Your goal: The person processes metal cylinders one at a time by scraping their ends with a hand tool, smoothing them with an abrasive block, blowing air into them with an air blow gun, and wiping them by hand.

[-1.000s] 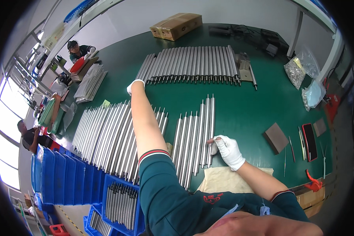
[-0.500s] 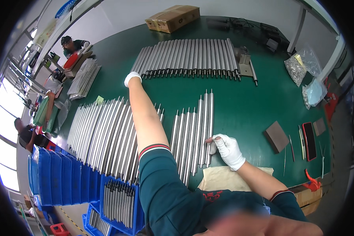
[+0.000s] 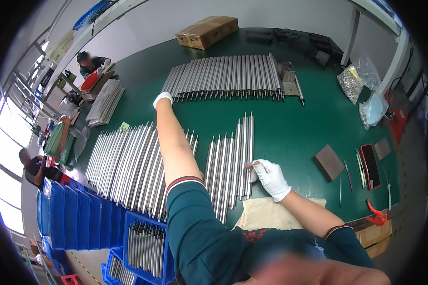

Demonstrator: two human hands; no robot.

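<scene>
My left hand (image 3: 163, 99), in a white glove, reaches far forward to the near left end of a row of grey metal rods (image 3: 223, 78) with dark stepped ends. Its fingers are hidden, so I cannot see whether it grasps the outermost rod. My right hand (image 3: 272, 180) wears a white glove with bare fingertips showing. Its fingers are bent closed around the lower part of the rightmost shiny metal rod (image 3: 250, 142) in a small middle group. That group lies in uneven lengths, pointing away from me. Left of my left forearm lies a wide row of similar rods (image 3: 123, 166).
Blue bins (image 3: 81, 216) stand at the left, and one blue bin (image 3: 166, 256) holds rods. A beige cloth (image 3: 266, 213), brown block (image 3: 329, 163), phone (image 3: 370, 166) and red-handled tool (image 3: 376, 213) lie right. A cardboard box (image 3: 207, 32) sits far back. Two other people are at left.
The whole view has shifted slightly, with the far row sitting a little lower in the picture. Both hands keep nearly the same places by the rods.
</scene>
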